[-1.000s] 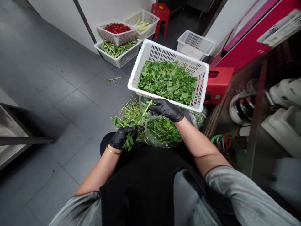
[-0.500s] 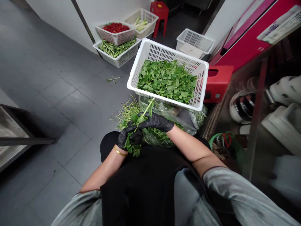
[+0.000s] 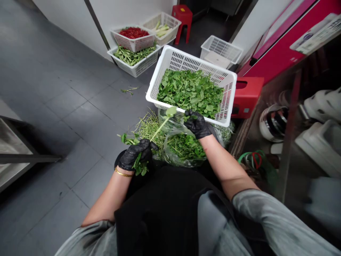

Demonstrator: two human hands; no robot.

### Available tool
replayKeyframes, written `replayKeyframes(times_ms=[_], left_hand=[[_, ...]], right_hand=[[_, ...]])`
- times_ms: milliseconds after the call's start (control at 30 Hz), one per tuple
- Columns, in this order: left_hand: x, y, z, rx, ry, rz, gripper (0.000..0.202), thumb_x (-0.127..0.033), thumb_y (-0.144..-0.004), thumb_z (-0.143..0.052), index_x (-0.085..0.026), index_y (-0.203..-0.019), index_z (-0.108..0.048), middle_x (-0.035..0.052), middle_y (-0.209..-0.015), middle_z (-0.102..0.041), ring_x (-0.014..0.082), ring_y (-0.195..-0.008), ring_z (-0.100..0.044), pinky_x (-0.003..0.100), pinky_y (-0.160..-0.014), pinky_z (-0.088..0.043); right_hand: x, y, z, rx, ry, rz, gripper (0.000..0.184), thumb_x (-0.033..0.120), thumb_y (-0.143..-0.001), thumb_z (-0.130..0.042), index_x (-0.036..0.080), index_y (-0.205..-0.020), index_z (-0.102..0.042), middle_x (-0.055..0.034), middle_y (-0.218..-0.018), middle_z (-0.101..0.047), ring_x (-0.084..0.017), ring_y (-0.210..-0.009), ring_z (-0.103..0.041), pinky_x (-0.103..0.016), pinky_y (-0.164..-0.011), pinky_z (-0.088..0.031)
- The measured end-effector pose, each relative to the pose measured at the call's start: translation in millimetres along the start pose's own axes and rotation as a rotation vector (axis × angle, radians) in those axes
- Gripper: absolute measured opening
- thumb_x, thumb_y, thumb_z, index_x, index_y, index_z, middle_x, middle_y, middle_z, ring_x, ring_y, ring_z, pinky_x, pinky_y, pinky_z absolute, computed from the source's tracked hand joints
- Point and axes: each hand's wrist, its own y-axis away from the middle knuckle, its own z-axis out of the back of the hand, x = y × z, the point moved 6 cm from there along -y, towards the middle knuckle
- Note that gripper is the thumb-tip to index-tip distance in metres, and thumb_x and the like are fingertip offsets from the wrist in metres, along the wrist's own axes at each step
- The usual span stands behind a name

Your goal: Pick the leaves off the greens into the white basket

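Note:
My left hand, in a black glove, is closed round a small bunch of leafy green stems. One pale stem sticks out of it up towards the basket. My right hand, gloved too, is closed on a few green leaves at the near rim of the white basket. That white basket holds a broad heap of picked leaves. Below my right hand lies an open clear plastic bag with leafy greens in it. A pile of bare stems lies beyond my left hand.
White baskets of red chillies, green pods and pale vegetables stand against the wall. A red stool sits right of the basket, near a metal shelf. Loose stems lie on the floor.
My hands have parted. The right one has moved up and right to the basket rim with leaves; the left one has drawn down and left, keeping the bunch.

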Motion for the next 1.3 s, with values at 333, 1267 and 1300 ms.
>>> replayKeyframes(times_ms=[333, 1267, 1300], left_hand=[[6, -8, -4.8, 0.046, 0.032, 0.053, 0.019, -0.027, -0.085, -0.069, -0.013, -0.073, -0.071, -0.0026, -0.041, -0.042, 0.0094, -0.035, -0.038, 0.023, -0.038, -0.038], [-20, -12, -5.2, 0.064, 0.07, -0.176, 0.034, -0.026, -0.08, -0.075, -0.016, -0.055, -0.053, -0.0024, -0.044, -0.046, 0.0076, -0.037, -0.043, 0.017, -0.035, -0.037], [-18, -13, -6.2, 0.077, 0.07, -0.165, 0.034, -0.026, -0.08, -0.075, -0.016, -0.055, -0.054, -0.0025, -0.043, -0.045, 0.0075, -0.037, -0.043, 0.017, -0.036, -0.037]], right_hand=[[24, -1, -51, 0.341, 0.055, -0.003, 0.044, 0.058, -0.072, -0.082, 0.017, -0.077, -0.067, 0.0018, -0.061, -0.062, -0.009, -0.05, -0.052, -0.022, -0.046, -0.041], [130, -112, 47, -0.257, 0.893, 0.263, 0.064, 0.049, -0.084, -0.074, 0.01, -0.134, -0.061, -0.0211, -0.139, -0.062, -0.033, -0.131, -0.056, -0.051, -0.113, -0.045], [121, -94, 27, -0.172, 0.792, 0.268, 0.058, 0.05, -0.088, -0.07, 0.015, -0.133, -0.063, -0.0166, -0.133, -0.066, -0.029, -0.121, -0.063, -0.046, -0.104, -0.052]])
